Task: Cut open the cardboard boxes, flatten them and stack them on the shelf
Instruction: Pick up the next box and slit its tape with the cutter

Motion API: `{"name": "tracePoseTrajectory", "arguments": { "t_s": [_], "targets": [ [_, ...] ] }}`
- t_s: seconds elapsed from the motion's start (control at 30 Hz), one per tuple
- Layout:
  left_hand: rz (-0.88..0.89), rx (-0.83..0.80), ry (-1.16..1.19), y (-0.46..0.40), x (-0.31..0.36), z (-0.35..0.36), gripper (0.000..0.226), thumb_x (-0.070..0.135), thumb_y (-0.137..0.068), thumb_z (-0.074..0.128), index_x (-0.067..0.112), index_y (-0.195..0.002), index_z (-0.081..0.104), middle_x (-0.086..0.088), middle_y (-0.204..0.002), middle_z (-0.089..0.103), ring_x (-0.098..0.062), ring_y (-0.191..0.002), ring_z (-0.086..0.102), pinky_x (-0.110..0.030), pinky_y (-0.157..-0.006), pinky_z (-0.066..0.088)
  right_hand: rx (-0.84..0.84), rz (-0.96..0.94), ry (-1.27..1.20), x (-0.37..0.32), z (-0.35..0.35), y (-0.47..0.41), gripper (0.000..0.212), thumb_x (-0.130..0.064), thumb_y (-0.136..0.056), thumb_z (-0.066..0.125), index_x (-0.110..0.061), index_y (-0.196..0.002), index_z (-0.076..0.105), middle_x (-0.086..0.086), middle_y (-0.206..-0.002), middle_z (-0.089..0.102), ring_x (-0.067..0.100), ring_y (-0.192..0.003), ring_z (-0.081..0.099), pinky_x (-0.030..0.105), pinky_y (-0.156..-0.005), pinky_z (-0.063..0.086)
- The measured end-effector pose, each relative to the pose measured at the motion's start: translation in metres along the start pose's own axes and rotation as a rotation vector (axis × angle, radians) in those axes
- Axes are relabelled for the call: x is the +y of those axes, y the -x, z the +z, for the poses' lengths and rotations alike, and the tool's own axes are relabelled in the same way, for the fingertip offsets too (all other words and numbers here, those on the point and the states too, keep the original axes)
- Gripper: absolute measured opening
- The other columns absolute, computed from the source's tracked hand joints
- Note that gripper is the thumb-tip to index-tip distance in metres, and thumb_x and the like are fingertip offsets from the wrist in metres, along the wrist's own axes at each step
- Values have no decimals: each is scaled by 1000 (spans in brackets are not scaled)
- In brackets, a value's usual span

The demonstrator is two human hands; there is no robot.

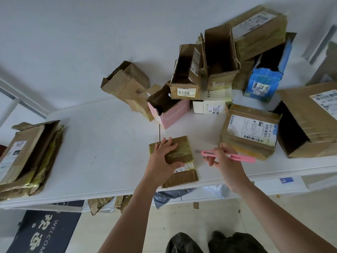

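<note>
A small taped cardboard box (182,157) lies on the white table (102,143) near its front edge. My left hand (165,156) rests on top of the box, with the fingers spread over its far end and the thumb curled round its near side. To the right of the box, my right hand (224,157) holds a pink utility knife (231,156), its short blade pointing left toward the box. A pile of flattened boxes (27,159) sits at the table's left end.
Several open and taped boxes crowd the back right of the table: a pink box (171,114), a blue box (264,84), a labelled brown parcel (249,132) and a large open box (306,123). Cardboard scraps (102,203) and a welcome mat (45,232) lie on the floor.
</note>
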State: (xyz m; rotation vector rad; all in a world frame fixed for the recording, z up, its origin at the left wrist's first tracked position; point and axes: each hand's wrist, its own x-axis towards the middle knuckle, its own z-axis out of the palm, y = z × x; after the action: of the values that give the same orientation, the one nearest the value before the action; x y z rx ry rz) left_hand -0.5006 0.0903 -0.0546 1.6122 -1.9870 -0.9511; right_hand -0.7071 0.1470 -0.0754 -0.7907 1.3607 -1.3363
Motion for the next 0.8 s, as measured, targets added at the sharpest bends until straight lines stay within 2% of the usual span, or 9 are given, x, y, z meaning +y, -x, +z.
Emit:
{"name": "tracePoseTrajectory", "arguments": {
  "t_s": [0.2, 0.3, 0.4, 0.53, 0.67, 0.73, 0.8],
  "targets": [
    [-16, 0, 7, 0, 0, 0, 71, 24, -73, 86, 28, -137, 56, 31, -142, 28, 16, -135, 7, -19, -114, 3, 12, -66, -22, -8, 29, -24, 21, -6, -101, 46, -9, -81, 43, 15, -69, 57, 33, -75, 58, 68, -85, 49],
    [-13, -9, 14, -1, -2, 1, 72, 24, -73, 86, 27, -138, 56, 30, -144, 29, 20, -131, 5, -17, -113, 1, 6, -52, 13, 0, 28, -21, 24, -6, -100, 48, -9, -77, 43, 10, -64, 58, 34, -77, 62, 67, -85, 50],
    [8, -19, 14, 0, -5, 2, 71, 23, -73, 86, 26, -138, 55, 23, -151, 31, 22, -130, 4, -17, -113, 0, -21, -67, 73, 5, 20, -11, 23, -8, -100, 48, -9, -78, 44, 7, -64, 60, 34, -80, 68, 62, -86, 53],
    [25, -32, 9, -1, -5, 1, 71, 21, -75, 85, 26, -138, 55, 17, -155, 32, 17, -133, 5, -19, -115, 0, -30, -97, 104, 4, 13, 1, 23, -6, -100, 48, -5, -77, 43, 8, -63, 59, 44, -81, 64, 63, -86, 51],
    [22, -39, -10, -3, -4, 1, 71, 23, -76, 84, 28, -140, 53, 18, -156, 30, 14, -135, 5, -20, -115, -1, -68, -75, 160, 9, -1, 22, 23, -6, -100, 48, -1, -78, 43, 11, -63, 61, 38, -82, 66, 53, -93, 53],
    [23, -37, -13, -3, -5, 1, 71, 24, -76, 84, 28, -140, 53, 19, -156, 30, 15, -135, 4, -20, -115, 0, -62, -71, 171, 4, -6, 23, 23, -6, -100, 48, 0, -77, 46, 12, -64, 62, 40, -84, 65, 56, -93, 52],
    [21, -34, -2, -3, -5, 1, 71, 25, -76, 84, 28, -140, 53, 20, -155, 30, 17, -134, 4, -19, -114, 0, -7, -86, 160, -7, -4, 13, 23, -8, -99, 49, -5, -76, 50, 14, -67, 64, 50, -85, 61, 66, -85, 49]
  ]
}}
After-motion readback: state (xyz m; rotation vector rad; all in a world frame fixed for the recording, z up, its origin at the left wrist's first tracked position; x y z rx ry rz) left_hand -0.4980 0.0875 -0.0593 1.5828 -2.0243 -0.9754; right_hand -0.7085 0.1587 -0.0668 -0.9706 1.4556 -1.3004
